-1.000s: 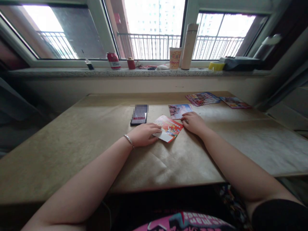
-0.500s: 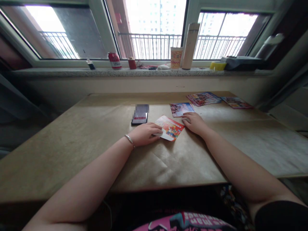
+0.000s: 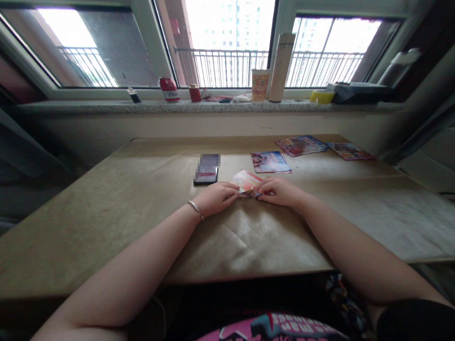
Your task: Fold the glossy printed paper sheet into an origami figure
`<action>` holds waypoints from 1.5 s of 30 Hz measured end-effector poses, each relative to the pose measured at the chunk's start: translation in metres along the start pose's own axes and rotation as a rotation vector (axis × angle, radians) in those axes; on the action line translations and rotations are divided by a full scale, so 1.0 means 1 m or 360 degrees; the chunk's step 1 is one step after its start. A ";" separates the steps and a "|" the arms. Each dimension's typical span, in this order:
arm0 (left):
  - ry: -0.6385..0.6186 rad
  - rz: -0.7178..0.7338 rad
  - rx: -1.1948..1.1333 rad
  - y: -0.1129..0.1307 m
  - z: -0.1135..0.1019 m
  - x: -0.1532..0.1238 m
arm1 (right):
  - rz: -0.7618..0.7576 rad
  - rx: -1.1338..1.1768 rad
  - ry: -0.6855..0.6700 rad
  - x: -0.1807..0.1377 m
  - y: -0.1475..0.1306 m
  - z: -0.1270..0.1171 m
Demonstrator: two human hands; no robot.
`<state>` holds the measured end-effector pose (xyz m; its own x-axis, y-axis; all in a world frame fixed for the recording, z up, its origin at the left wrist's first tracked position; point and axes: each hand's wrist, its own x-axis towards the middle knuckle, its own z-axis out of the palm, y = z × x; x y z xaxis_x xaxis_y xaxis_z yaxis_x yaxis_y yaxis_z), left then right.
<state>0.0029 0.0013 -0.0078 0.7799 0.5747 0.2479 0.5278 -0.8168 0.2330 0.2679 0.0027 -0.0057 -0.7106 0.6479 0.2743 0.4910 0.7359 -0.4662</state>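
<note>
A red-and-white printed sheet of paper (image 3: 245, 179) lies on the table between my hands, its near edge lifted and folded up. My left hand (image 3: 219, 196), with a silver bangle at the wrist, grips the sheet's left side with closed fingers. On the right, my right hand (image 3: 279, 191) pinches the raised near edge. A phone (image 3: 206, 170) rests just beyond my left hand, part of its screen blurred out. Behind my right hand lies a blue-and-pink printed sheet (image 3: 270, 162), which neither hand touches.
Toward the back right are a stack of printed sheets (image 3: 302, 145) and another smaller pile (image 3: 350, 151). The windowsill (image 3: 213, 108) holds a red can (image 3: 169, 90), a paper cup (image 3: 260, 86), a tall flask (image 3: 282, 68) and a yellow item (image 3: 322, 97). The table's (image 3: 106, 203) front edge runs before my body.
My right hand has moved left and nearer, from beside the blue-and-pink sheet onto the red-and-white paper. That paper's near edge is now folded up. My left hand has barely shifted.
</note>
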 end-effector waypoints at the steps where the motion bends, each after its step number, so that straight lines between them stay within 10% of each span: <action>1: -0.0012 0.0011 -0.0021 0.000 0.000 -0.001 | 0.0008 0.0013 -0.0028 0.000 0.000 -0.001; 18: -0.0290 -0.0052 0.0087 0.005 -0.004 0.000 | 0.0284 0.0240 -0.0463 -0.008 -0.009 -0.023; 35: -0.0095 -0.0224 0.0048 0.011 -0.004 0.000 | 0.0602 -0.0284 0.0285 0.006 0.000 0.009; 45: -0.0071 -0.0131 0.0061 0.012 0.000 0.002 | 0.0662 -0.0480 0.0334 0.009 0.001 0.016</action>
<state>0.0107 -0.0069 -0.0045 0.7471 0.6378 0.1871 0.6025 -0.7687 0.2145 0.2547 0.0062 -0.0172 -0.3256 0.8985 0.2944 0.8532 0.4134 -0.3180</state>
